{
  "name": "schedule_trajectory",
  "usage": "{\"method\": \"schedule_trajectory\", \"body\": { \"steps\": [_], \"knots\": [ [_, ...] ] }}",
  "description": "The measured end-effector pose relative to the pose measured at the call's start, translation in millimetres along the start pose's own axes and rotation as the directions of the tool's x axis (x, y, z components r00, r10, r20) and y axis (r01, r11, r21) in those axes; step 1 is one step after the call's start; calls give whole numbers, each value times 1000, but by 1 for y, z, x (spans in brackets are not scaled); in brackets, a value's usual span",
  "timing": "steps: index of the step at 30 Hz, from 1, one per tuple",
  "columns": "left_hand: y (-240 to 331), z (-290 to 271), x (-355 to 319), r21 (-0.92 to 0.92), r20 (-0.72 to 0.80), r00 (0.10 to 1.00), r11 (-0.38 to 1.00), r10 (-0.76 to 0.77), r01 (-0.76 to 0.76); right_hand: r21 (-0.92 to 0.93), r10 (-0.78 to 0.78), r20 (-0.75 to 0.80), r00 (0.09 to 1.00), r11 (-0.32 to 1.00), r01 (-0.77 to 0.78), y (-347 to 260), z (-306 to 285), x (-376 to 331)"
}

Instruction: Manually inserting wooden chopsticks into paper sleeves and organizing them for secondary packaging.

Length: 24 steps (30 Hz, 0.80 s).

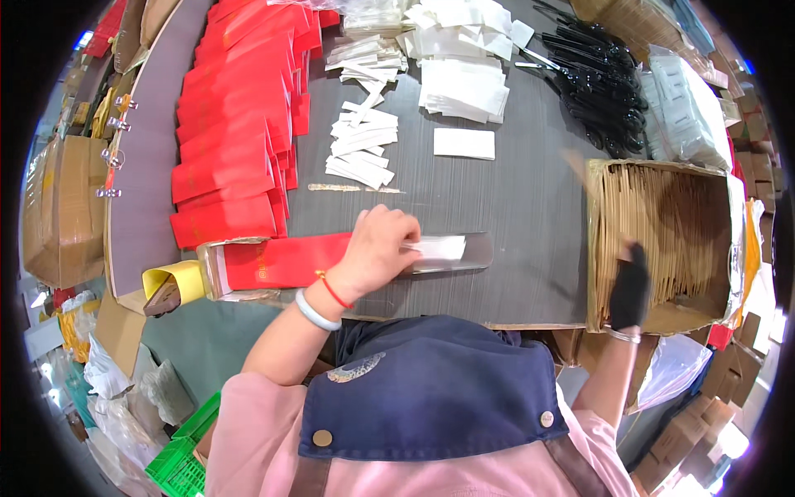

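My left hand (379, 253) lies over the right end of a long red paper sleeve (290, 262) near the table's front edge. Its fingers are pinched at a white slip (443, 248), which rests on a clear plastic strip (478, 251) jutting out to the right. The left end of the red sleeve sits in a cut cardboard holder (219, 272). My right hand (631, 286), in a black glove, reaches over the front of a carton (593, 248) packed with upright tan cardboard pieces (662, 224). Motion smears its fingers, so their grip is unclear.
Overlapping red sleeves (224, 170) line the table's left side. White slips (364, 141) and white cards (464, 87) lie at the back. Black-handled utensils (596, 103) and clear plastic packets (681, 108) stand at the back right. Yellow tape (174, 280) hangs off the front left.
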<state>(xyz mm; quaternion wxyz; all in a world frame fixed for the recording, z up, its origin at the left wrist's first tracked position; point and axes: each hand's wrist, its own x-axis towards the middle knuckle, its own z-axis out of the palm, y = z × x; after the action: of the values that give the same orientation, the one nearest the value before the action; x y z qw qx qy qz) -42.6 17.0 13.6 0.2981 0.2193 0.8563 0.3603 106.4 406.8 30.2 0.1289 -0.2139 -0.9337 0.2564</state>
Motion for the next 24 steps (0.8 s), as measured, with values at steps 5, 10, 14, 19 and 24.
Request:
{"method": "schedule_trajectory", "body": {
  "steps": [5,10,14,19,24],
  "knots": [
    [-20,10,-37,220,-332,928,971,166,-95,176,-354,413,839,935,308,-97,67,-12],
    [-40,17,-59,339,-353,904,933,243,-118,5,-456,542,706,842,540,-112,97,-16],
    [-18,27,-41,335,-313,908,927,279,-170,349,-657,355,665,754,557,-127,134,-13],
    [-24,26,-45,361,-275,920,917,278,-169,321,-365,377,851,913,249,-111,142,-23],
    [-20,17,-30,318,-173,922,906,346,-280,715,-481,427,766,698,40,-176,159,-39]
  ]
}}
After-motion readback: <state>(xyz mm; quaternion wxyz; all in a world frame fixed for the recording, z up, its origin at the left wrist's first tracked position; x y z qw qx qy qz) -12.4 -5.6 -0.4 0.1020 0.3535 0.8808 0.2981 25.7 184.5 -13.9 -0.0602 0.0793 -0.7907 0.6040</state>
